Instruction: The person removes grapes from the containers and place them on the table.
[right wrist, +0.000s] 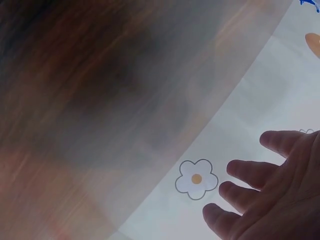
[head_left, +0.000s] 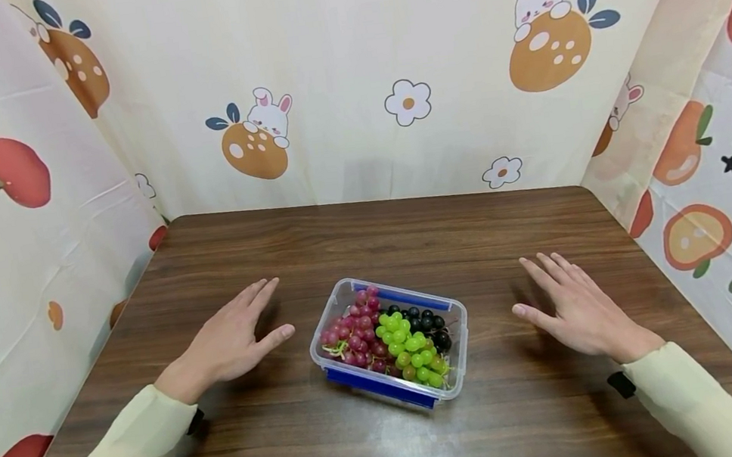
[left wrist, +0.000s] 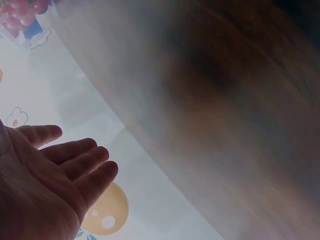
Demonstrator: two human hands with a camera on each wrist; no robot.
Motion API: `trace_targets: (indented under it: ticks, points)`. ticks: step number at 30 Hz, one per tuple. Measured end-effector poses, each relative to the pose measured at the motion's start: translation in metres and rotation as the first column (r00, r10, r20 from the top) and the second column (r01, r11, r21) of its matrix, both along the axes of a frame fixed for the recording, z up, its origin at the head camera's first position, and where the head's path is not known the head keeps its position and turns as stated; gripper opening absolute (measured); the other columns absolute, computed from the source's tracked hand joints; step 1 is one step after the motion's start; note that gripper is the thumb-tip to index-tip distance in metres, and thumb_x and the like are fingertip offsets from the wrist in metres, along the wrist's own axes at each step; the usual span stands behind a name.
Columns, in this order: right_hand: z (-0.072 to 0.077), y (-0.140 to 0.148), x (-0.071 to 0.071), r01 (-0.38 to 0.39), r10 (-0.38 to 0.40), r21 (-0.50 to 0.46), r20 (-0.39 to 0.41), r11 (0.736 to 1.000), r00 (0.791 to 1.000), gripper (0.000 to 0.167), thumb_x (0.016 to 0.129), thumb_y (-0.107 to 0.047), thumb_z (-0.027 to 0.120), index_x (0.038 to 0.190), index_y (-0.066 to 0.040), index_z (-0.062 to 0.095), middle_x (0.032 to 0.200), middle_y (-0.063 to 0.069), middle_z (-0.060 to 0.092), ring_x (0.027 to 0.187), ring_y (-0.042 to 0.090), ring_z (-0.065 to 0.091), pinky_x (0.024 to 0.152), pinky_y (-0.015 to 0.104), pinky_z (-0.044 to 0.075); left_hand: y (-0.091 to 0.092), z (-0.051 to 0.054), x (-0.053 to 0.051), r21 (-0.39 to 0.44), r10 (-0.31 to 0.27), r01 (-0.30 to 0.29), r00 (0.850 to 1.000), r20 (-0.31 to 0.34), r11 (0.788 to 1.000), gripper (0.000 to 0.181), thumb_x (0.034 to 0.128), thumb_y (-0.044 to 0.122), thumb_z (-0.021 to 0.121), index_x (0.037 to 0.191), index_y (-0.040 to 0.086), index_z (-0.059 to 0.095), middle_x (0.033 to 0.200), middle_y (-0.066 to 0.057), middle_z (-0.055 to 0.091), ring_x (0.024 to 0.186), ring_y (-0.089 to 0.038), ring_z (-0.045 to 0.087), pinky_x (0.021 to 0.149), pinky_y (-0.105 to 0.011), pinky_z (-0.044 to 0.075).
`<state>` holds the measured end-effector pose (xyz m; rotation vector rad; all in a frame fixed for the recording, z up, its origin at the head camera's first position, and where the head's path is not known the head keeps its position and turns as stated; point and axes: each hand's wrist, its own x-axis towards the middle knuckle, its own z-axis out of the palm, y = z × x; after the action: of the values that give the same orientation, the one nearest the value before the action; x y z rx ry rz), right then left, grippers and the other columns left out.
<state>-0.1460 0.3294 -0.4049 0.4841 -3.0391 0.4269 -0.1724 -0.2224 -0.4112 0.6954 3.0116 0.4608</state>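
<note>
A clear plastic container with blue side clips stands slightly turned on the table, its top uncovered. Inside it lie red grapes on the left, green grapes in the middle and black grapes on the right. My left hand is to the container's left, apart from it, fingers extended and nothing held. On the other side, my right hand is likewise apart from the container, its fingers spread and holding nothing. Part of the red grapes shows at the left wrist view's top corner.
The dark wooden table reaches back to a printed curtain with rabbits, flowers and fruit. More fruit-printed cloth hangs along the left and right sides. A black band is on the right wrist.
</note>
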Motion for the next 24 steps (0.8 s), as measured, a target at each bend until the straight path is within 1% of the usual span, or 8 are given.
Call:
trace_targets:
  ticks: [6, 12, 18, 24]
  points:
    - [0.0, -0.002, 0.002, -0.007, 0.007, -0.006, -0.005, 1.0, 1.0, 0.086, 0.1, -0.06, 0.056, 0.163, -0.009, 0.025, 0.163, 0.029, 0.023, 0.151, 0.05, 0.014, 0.119, 0.066, 0.013, 0.003, -0.002, 0.0, 0.019, -0.009, 0.009, 1.0, -0.009, 1.0, 0.09, 0.0993, 0.067, 0.048, 0.163, 0.008, 0.025, 0.163, -0.023, 0.031, 0.147, -0.043, 0.034, 0.114, -0.063, 0.034]
    - [-0.002, -0.004, 0.003, -0.017, 0.017, -0.014, -0.027, 1.0, 0.999, 0.085, 0.1, -0.057, 0.057, 0.162, -0.008, 0.028, 0.162, 0.03, 0.026, 0.149, 0.052, 0.019, 0.118, 0.066, 0.017, 0.008, -0.002, 0.001, 0.057, -0.018, 0.016, 1.0, 0.024, 0.998, 0.09, 0.0997, 0.068, 0.047, 0.163, 0.008, 0.025, 0.163, -0.02, 0.033, 0.148, -0.04, 0.033, 0.115, -0.061, 0.033]
    - [-0.003, -0.005, 0.003, -0.013, 0.013, -0.019, -0.004, 1.0, 1.0, 0.085, 0.1, -0.059, 0.056, 0.164, -0.011, 0.026, 0.164, 0.028, 0.024, 0.15, 0.051, 0.019, 0.119, 0.066, 0.016, 0.011, -0.004, 0.001, 0.112, -0.027, 0.02, 0.998, 0.056, 0.993, 0.084, 0.1022, 0.063, 0.047, 0.161, 0.006, 0.029, 0.163, -0.018, 0.034, 0.148, -0.038, 0.034, 0.118, -0.059, 0.03]
    - [-0.005, -0.006, 0.004, -0.022, 0.021, -0.036, -0.02, 0.999, 1.0, 0.082, 0.101, -0.056, 0.057, 0.163, -0.012, 0.027, 0.163, 0.028, 0.026, 0.149, 0.051, 0.021, 0.119, 0.064, 0.017, 0.015, -0.004, 0.001, 0.14, -0.033, 0.024, 0.998, 0.058, 0.99, 0.08, 0.1034, 0.059, 0.048, 0.159, 0.003, 0.033, 0.161, -0.02, 0.037, 0.147, -0.038, 0.036, 0.118, -0.058, 0.029]
